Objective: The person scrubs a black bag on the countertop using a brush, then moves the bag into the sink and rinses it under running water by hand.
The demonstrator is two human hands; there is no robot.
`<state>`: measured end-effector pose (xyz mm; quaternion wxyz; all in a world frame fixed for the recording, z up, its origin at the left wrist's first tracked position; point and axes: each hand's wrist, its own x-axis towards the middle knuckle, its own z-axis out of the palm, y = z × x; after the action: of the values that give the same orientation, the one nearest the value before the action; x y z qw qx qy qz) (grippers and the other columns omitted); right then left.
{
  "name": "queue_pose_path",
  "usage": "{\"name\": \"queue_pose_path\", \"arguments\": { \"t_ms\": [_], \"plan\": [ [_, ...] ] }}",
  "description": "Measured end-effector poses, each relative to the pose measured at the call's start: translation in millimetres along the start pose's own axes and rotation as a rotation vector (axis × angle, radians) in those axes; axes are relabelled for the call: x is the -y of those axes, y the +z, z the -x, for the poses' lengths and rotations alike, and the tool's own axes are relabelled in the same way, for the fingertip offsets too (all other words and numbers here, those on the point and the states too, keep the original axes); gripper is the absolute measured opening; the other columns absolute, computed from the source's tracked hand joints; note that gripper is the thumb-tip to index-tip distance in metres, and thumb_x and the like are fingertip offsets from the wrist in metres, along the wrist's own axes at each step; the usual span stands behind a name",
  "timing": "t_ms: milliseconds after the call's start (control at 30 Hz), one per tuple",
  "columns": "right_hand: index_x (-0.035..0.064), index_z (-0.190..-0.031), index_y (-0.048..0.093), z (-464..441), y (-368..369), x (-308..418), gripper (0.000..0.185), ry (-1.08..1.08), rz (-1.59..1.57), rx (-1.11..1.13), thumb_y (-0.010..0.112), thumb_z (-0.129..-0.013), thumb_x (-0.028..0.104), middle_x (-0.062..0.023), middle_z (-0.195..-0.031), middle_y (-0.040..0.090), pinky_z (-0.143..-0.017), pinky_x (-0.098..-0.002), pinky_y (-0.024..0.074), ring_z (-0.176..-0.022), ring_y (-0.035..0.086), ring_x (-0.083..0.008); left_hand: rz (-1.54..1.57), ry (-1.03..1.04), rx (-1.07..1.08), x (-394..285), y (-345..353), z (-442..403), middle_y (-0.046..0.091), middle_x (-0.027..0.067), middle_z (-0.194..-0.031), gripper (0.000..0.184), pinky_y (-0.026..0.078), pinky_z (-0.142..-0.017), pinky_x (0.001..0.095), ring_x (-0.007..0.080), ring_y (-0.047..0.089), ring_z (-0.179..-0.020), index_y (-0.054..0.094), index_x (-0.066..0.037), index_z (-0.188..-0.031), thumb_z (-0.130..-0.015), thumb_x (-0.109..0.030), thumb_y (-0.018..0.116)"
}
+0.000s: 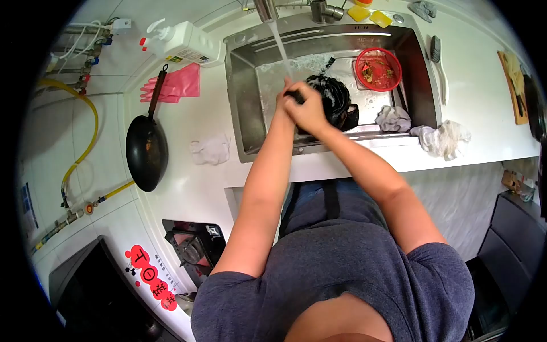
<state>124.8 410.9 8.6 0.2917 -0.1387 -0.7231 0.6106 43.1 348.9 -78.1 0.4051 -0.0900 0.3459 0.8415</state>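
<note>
Under the running tap, my left hand and my right hand meet over the sink. My right hand is closed around part of a black, wet thing, with a dark end showing by the thumb. My left hand presses against it, its fingers partly hidden. Just right of them, a black folded item covered in white suds lies in the sink; I cannot tell its kind, or whether the held part belongs to it. Foamy water spreads around it.
A red strainer with food scraps and a grey rag sit in the sink. Around it are another rag, a brush, yellow sponges, a white jug, pink gloves and a frying pan.
</note>
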Motion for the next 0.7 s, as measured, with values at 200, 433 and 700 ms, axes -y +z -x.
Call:
{"name": "queue_pose_path", "arguments": {
  "t_ms": [200, 433, 700],
  "plan": [
    [0.0015, -0.075, 0.057, -49.6, 3.5, -19.9, 0.032, 0.396, 0.263, -0.259, 0.065, -0.081, 0.032, -0.0247, -0.078, 0.06, -0.065, -0.0456, 0.0438, -0.075, 0.058, -0.0423, -0.317, 0.055, -0.491, -6.4, 87.1, 40.7, 0.06, 0.0114, -0.107, 0.043, 0.047, -0.082, 0.0362, 0.0227, 0.059, -0.095, 0.053, -0.003, -0.116, -0.096, -0.04, 0.044],
    [0.0011, -0.084, 0.054, -4.2, 22.8, 20.1, 0.019, 0.103, 0.221, -0.223, 0.06, -0.082, 0.019, -0.0214, -0.082, 0.052, -0.071, -0.0426, 0.0444, -0.079, 0.054, -0.0394, 0.281, -0.036, 0.708, 2.8, -27.5, -14.5, 0.053, 0.0065, -0.102, 0.033, 0.04, -0.09, 0.0329, 0.0203, 0.051, -0.099, 0.053, -0.005, -0.104, -0.093, -0.036, 0.047],
    [0.0007, -0.081, 0.053, -16.2, 24.4, 4.7, 0.022, 0.118, 0.265, -0.31, 0.058, -0.084, 0.022, -0.0223, -0.086, 0.052, -0.074, -0.0461, 0.0411, -0.085, 0.052, -0.0415, 0.048, -0.113, 0.364, -10.7, -9.9, -6.1, 0.055, 0.0108, -0.112, 0.034, 0.044, -0.087, 0.0355, 0.0229, 0.055, -0.099, 0.053, -0.004, -0.113, -0.095, -0.033, 0.047]
  ]
}}
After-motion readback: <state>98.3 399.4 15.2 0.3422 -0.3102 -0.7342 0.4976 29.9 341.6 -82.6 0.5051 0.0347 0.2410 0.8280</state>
